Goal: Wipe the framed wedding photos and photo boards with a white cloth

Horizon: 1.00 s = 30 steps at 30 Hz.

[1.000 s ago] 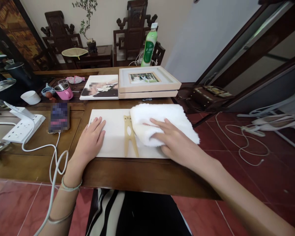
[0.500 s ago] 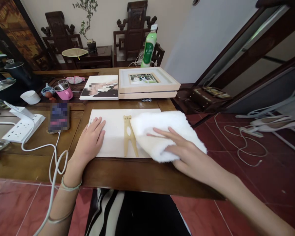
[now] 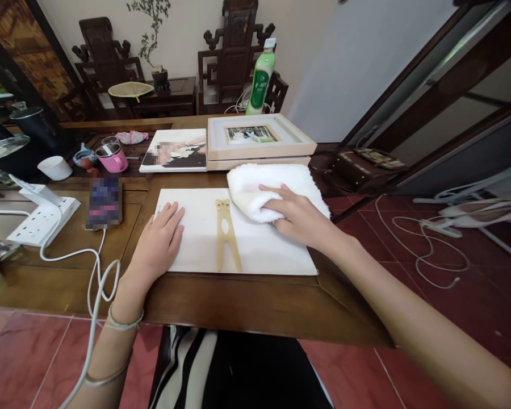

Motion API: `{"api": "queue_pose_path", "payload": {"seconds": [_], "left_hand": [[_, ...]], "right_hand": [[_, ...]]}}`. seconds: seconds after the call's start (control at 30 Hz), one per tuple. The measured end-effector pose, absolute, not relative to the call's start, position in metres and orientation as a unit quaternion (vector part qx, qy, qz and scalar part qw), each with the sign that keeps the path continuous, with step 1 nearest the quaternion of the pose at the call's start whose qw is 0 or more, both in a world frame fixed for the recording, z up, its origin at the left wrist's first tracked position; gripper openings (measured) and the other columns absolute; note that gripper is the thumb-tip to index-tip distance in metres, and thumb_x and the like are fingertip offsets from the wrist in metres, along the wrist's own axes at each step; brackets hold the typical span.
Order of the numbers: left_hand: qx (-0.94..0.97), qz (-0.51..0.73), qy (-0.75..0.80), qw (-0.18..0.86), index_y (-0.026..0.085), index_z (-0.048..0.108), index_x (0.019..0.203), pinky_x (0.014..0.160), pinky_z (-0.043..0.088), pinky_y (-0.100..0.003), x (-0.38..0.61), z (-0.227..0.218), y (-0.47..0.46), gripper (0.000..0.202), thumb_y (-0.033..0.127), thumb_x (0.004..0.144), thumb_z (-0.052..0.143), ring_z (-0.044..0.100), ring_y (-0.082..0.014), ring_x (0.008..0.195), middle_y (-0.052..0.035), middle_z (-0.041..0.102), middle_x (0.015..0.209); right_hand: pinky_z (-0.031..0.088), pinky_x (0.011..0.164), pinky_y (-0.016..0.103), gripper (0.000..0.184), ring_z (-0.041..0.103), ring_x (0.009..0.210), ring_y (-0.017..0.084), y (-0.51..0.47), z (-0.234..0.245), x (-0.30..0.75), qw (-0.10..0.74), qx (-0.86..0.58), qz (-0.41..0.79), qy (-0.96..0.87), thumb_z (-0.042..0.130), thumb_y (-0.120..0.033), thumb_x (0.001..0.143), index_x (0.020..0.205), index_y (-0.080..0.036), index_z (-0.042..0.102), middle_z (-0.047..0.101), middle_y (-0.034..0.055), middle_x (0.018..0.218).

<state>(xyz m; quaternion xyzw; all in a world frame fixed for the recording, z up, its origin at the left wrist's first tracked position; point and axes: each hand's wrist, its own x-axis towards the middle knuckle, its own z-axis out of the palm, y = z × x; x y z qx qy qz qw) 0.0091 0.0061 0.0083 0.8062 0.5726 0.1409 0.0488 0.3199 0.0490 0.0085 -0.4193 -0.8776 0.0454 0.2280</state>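
We gripped a white cloth (image 3: 255,184) in our right hand (image 3: 300,218), pressing it on the far corner of the pale board (image 3: 264,250). Our left hand (image 3: 159,241) lay flat and open on the board's left edge. Wiping looked partway done.

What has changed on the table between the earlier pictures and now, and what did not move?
The right hand slid the white fluffy cloth from the near right edge of the flat white board away to its far right corner, beside the stacked wooden picture frames. The left hand stayed flat on the board's left part; the board and its wooden stand leg did not move.
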Motion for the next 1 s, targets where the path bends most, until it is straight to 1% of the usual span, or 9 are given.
{"api": "queue_pose_path", "payload": {"seconds": [0.17, 0.3, 0.4, 0.47, 0.53, 0.67, 0.73, 0.87, 1.0], "left_hand": [[0.806, 0.146, 0.572, 0.046, 0.018, 0.044, 0.142, 0.116, 0.029, -0.051, 0.008, 0.009, 0.007, 0.046, 0.028, 0.099, 0.031, 0.03, -0.0257, 0.145, -0.012, 0.039, 0.154], [0.807, 0.145, 0.571, 0.046, 0.018, 0.044, 0.142, 0.116, 0.029, -0.051, 0.008, 0.009, 0.008, 0.046, 0.029, 0.099, 0.031, 0.03, -0.0254, 0.145, -0.0121, 0.039, 0.154], [0.806, 0.14, 0.573, 0.047, 0.015, 0.044, 0.142, 0.115, 0.03, -0.052, 0.008, 0.01, 0.007, 0.047, 0.028, 0.099, 0.031, 0.03, -0.0267, 0.145, -0.013, 0.039, 0.154], [0.805, 0.136, 0.576, 0.048, 0.014, 0.044, 0.142, 0.115, 0.03, -0.053, 0.009, 0.01, 0.007, 0.047, 0.028, 0.099, 0.031, 0.03, -0.0274, 0.145, -0.0134, 0.038, 0.154], [0.804, 0.133, 0.578, 0.048, 0.013, 0.044, 0.142, 0.116, 0.029, -0.051, 0.009, 0.011, 0.007, 0.047, 0.028, 0.099, 0.031, 0.03, -0.0272, 0.145, -0.0134, 0.038, 0.154], [0.804, 0.135, 0.577, 0.048, 0.015, 0.044, 0.142, 0.116, 0.03, -0.051, 0.008, 0.01, 0.007, 0.047, 0.027, 0.099, 0.031, 0.029, -0.0266, 0.146, -0.0128, 0.038, 0.154], [0.805, 0.138, 0.574, 0.048, 0.017, 0.044, 0.142, 0.116, 0.029, -0.05, 0.008, 0.009, 0.008, 0.046, 0.028, 0.099, 0.031, 0.029, -0.0261, 0.146, -0.012, 0.039, 0.154], [0.805, 0.139, 0.575, 0.05, 0.018, 0.043, 0.143, 0.117, 0.027, -0.049, 0.007, 0.008, 0.009, 0.046, 0.03, 0.1, 0.03, 0.029, -0.0245, 0.146, -0.0112, 0.039, 0.154], [0.805, 0.13, 0.576, 0.054, 0.013, 0.042, 0.143, 0.118, 0.026, -0.049, 0.007, 0.008, 0.009, 0.048, 0.029, 0.1, 0.029, 0.027, -0.0252, 0.147, -0.0128, 0.037, 0.155]], "right_hand": [[0.03, 0.111, 0.065, 0.046, 0.039, 0.138, 0.033, -0.013, 0.013, 0.322, 0.224, -0.388, 0.051, -0.893, 0.041, 0.004, 0.059, 0.089, -0.017, 0.069, 0.056, 0.0152, 0.139], [0.03, 0.113, 0.064, 0.041, 0.035, 0.141, 0.029, -0.066, 0.025, 0.321, 0.206, -0.363, 0.08, -0.905, 0.038, 0.006, 0.061, 0.077, -0.021, 0.065, 0.055, 0.009, 0.142], [0.033, 0.112, 0.063, 0.039, 0.036, 0.14, 0.027, -0.084, 0.035, 0.321, 0.189, -0.35, 0.097, -0.912, 0.039, 0.004, 0.065, 0.075, -0.024, 0.063, 0.056, 0.0047, 0.141], [0.034, 0.112, 0.06, 0.039, 0.037, 0.14, 0.026, -0.081, 0.038, 0.321, 0.18, -0.356, 0.107, -0.91, 0.039, 0.004, 0.066, 0.078, -0.024, 0.064, 0.055, 0.0052, 0.141], [0.034, 0.113, 0.058, 0.041, 0.036, 0.14, 0.026, -0.067, 0.036, 0.319, 0.181, -0.376, 0.108, -0.902, 0.039, 0.003, 0.065, 0.085, -0.022, 0.065, 0.054, 0.0096, 0.142], [0.029, 0.112, 0.063, 0.05, 0.034, 0.141, 0.031, -0.015, 0.027, 0.304, 0.174, -0.421, 0.09, -0.886, 0.039, 0.002, 0.067, 0.107, -0.016, 0.064, 0.057, 0.0177, 0.137], [0.027, 0.112, 0.064, 0.054, 0.035, 0.14, 0.032, 0.013, 0.025, 0.291, 0.163, -0.444, 0.093, -0.876, 0.039, 0.003, 0.069, 0.115, -0.015, 0.062, 0.061, 0.0166, 0.133], [0.025, 0.11, 0.067, 0.064, 0.032, 0.141, 0.035, 0.044, 0.029, 0.26, 0.162, -0.469, 0.098, -0.863, 0.037, 0.006, 0.07, 0.127, -0.015, 0.058, 0.057, 0.0147, 0.139], [0.019, 0.111, 0.07, 0.064, 0.026, 0.143, 0.039, 0.021, 0.036, 0.241, 0.122, -0.454, 0.107, -0.876, 0.038, 0.008, 0.068, 0.121, -0.016, 0.064, 0.045, 0.0142, 0.149]]}}
